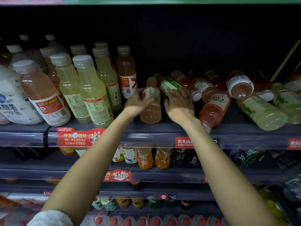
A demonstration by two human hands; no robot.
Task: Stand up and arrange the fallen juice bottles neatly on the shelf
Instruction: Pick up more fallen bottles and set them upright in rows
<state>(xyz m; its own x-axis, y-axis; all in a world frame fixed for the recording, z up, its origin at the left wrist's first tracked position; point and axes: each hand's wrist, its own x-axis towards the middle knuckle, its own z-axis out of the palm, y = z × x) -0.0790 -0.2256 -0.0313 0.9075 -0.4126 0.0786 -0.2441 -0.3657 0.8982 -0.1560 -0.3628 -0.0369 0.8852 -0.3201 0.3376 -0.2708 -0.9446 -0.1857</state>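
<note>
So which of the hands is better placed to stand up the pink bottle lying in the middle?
The left hand: its fingers already wrap the pink bottle near the label. The right hand rests further right, touching the green-labelled bottle.

On the dark grey store shelf (162, 128), the left hand (138, 103) grips a fallen pink-juice plastic bottle (150, 110) around its label. Just right, the right hand (179, 106) lies on a green-labelled pale juice bottle (169, 84). Upright bottles stand left; toppled ones lie right.
</note>
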